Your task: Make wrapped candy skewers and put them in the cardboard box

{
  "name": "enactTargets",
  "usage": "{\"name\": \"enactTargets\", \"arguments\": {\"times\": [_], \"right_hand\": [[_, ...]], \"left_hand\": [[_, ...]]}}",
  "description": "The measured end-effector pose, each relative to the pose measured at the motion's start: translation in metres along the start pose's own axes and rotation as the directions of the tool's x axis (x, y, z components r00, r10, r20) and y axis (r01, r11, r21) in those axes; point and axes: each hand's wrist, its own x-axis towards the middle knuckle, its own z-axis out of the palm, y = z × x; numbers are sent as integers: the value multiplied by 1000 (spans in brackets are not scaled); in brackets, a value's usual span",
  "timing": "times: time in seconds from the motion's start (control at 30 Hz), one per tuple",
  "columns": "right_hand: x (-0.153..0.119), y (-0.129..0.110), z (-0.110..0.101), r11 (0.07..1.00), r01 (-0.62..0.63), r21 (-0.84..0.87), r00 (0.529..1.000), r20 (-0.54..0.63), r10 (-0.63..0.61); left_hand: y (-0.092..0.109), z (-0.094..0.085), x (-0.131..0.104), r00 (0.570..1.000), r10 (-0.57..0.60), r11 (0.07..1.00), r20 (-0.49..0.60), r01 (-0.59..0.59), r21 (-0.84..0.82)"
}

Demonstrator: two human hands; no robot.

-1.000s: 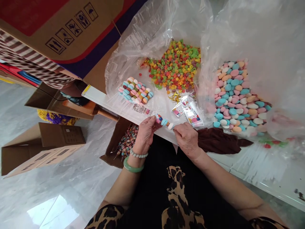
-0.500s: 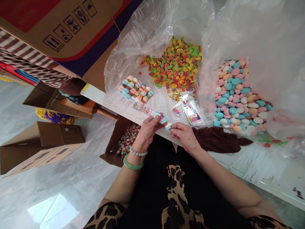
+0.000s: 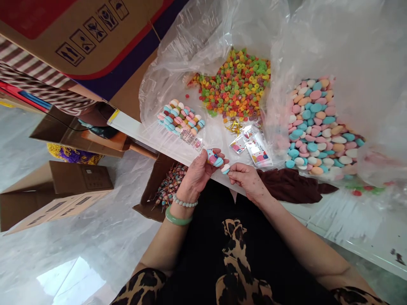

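Note:
My left hand (image 3: 199, 171) holds a candy skewer (image 3: 218, 162) at the table's front edge, thumb on one side and fingers curled behind it. A colourful printed piece (image 3: 211, 156) lies against the skewer by the thumb. My right hand (image 3: 247, 180) pinches the skewer's near end, beside a white and blue candy (image 3: 225, 169). Just beyond my left hand lies a group of candy skewers (image 3: 181, 117) on clear plastic. Shiny printed packets (image 3: 258, 149) and gold twist ties (image 3: 234, 126) lie beyond my right hand.
Ring-shaped gummies (image 3: 235, 87) and pastel oval candies (image 3: 313, 127) are heaped on clear plastic. Brown cloth (image 3: 286, 185) and white sticks (image 3: 346, 220) lie to the right. Below the table edge, a carton (image 3: 148, 197) holds many skewers. A large carton (image 3: 79, 38) stands upper left.
My left thumb has shifted back and its fingers now show behind the skewer. The printed piece sits closer against the candies. My right hand has barely moved.

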Motion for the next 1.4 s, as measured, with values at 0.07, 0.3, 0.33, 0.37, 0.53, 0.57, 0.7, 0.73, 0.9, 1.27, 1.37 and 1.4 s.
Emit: {"name": "enactTargets", "arguments": {"times": [0.07,0.3,0.33,0.37,0.53,0.57,0.7,0.73,0.9,1.27,1.37,1.4], "right_hand": [[0,1,1,1000,15,4,1000,-11,-15],[-5,-4,-11,1000,-4,-23,998,68,5],[-6,-5,-13,1000,11,-5,997,72,-10],[-7,-7,-15,999,28,29,997,71,-30],[-9,-15,-1,968,129,216,988,51,-143],[-9,-16,4,964,138,228,987,49,-153],[-4,-18,17,959,145,243,989,6,-151],[-3,-17,17,959,141,248,989,-2,-145],[-3,-14,13,951,112,289,991,33,-127],[6,-12,12,946,127,299,990,-94,-103],[9,-9,7,943,127,306,987,-137,-88],[9,-9,6,942,118,314,987,-139,-77]], "left_hand": [[3,2,2,995,22,999,-99,-25,-30],[21,-1,8,924,-29,983,-380,-43,-180],[23,-2,8,921,-45,979,-387,-36,-199],[23,-3,7,921,-61,976,-385,-26,-216],[18,1,5,951,-108,969,-289,35,-245],[15,4,4,955,-104,971,-279,38,-235],[3,15,2,961,-79,982,-263,31,-184],[0,17,2,961,-56,985,-272,9,-172],[-10,15,5,942,43,989,-333,-88,-120],[-30,35,-1,983,97,995,-159,-94,26],[-23,32,-2,966,114,993,-231,-109,33],[-20,30,-1,951,147,989,-273,-146,25]]}}
